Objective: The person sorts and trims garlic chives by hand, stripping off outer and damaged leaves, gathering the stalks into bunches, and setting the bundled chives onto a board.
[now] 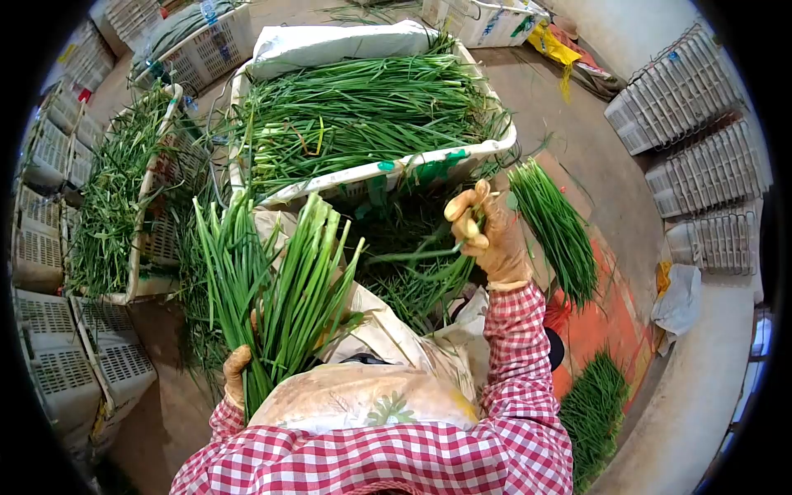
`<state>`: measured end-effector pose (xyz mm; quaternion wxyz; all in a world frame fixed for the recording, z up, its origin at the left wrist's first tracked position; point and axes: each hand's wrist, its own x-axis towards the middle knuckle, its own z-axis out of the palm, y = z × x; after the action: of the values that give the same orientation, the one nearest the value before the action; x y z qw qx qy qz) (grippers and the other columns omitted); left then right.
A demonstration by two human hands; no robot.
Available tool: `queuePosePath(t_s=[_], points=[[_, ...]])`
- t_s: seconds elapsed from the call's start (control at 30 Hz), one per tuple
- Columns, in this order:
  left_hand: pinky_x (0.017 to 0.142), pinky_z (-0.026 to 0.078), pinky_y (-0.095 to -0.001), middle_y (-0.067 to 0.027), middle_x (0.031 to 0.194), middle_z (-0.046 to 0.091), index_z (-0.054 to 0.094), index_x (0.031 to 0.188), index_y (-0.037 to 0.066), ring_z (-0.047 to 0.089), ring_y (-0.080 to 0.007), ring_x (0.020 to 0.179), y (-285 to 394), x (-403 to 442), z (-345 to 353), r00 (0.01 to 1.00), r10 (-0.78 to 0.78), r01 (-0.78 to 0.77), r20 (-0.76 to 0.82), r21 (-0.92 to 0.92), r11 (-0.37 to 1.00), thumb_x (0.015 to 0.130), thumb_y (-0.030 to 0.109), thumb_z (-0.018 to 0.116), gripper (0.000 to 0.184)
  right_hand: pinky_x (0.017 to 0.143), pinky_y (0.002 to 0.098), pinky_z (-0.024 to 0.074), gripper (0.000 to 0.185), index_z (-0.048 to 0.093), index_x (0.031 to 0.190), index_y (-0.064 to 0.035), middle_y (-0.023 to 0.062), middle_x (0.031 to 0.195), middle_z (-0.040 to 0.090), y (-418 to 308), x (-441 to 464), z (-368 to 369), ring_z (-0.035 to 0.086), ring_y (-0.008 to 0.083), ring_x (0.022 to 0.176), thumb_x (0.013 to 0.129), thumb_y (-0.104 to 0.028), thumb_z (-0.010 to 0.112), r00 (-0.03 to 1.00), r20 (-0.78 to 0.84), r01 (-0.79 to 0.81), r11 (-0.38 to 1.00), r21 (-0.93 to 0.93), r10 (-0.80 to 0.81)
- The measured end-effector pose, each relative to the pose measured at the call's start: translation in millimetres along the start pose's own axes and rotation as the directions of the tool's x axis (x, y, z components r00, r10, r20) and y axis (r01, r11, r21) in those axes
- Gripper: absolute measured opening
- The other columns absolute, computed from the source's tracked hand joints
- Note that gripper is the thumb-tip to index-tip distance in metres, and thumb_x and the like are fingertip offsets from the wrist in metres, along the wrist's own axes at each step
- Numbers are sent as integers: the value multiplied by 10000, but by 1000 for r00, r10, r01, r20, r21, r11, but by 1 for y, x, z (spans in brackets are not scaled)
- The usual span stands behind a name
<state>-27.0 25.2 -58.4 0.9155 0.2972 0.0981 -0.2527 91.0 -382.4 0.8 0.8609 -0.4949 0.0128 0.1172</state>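
My gloved left hand [237, 373] is wrapped round the lower part of a bunch of garlic chives [289, 297], held over my lap at the left. The pale cut ends point up and away from me, and the bunch splits into two fans. To the right, my gloved right hand [497, 239] is raised with its fingers curled. A few loose chive leaves [417, 256] trail leftward from it. Just beyond the right hand lies a tidy bundle of chives [557, 231]. The apron [363, 396] across my lap lies under both forearms.
Ahead stands a white crate [346, 177] heaped with chives. A second crate [142, 219] with loose trimmings is at the left, and more trimmings [404, 289] lie between my knees. Another chive bundle [596, 417] sits at lower right. Stacked crates [681, 91] line the right wall.
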Motion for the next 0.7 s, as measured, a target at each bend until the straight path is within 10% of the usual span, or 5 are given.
queuePosePath(t_s=[0.23, 0.27, 0.43, 0.53, 0.7], points=[[1050, 343, -435, -124, 1448, 306, 226, 1449, 151, 415, -283, 1257, 1, 23, 37, 995, -95, 95, -12, -20, 995, 842, 223, 543, 689, 389, 188, 281, 489, 610, 823, -63, -42, 515, 465, -8, -7, 56, 378, 44, 390, 923, -513, 445, 924, 359, -65, 979, -193, 133], [1039, 361, -430, -129, 1439, 321, 234, 1445, 155, 426, -282, 1248, 0, 29, 35, 991, -134, 134, 8, -31, 990, 862, 223, 542, 664, 394, 183, 302, 493, 611, 827, -62, -36, 514, 481, 9, 1, 75, 406, 47, 391, 922, -516, 442, 856, 493, 357, 871, -337, -160], [1001, 402, -423, -118, 1324, 454, 306, 1387, 93, 488, -257, 1173, -3, 36, 52, 973, -168, 170, 158, 1, 985, 807, 430, 655, 755, 428, 200, 409, 510, 568, 952, -47, 21, 658, 614, 37, -3, 153, 563, 88, 499, 920, -534, 419, 753, 307, -306, 722, -621, 582], [863, 442, -315, -46, 1137, 546, 443, 1261, 79, 541, -172, 987, -19, 56, 43, 914, 21, -182, 406, 361, 915, 809, 325, 699, 574, 550, 319, 477, 520, 542, 958, -2, 104, 700, 623, 76, 1, 157, 613, 214, 609, 908, -513, 462, 873, 266, -95, 679, -728, 408], [834, 470, -259, -39, 1053, 601, 544, 1157, 32, 574, -133, 939, -20, 51, 47, 981, -192, 182, -37, 526, 831, 819, 126, 675, 374, 782, 325, 501, 491, 448, 1176, -16, 151, 999, 571, 73, -8, 149, 587, 227, 899, 874, -373, 599, 898, 394, 265, 473, -840, 196]])
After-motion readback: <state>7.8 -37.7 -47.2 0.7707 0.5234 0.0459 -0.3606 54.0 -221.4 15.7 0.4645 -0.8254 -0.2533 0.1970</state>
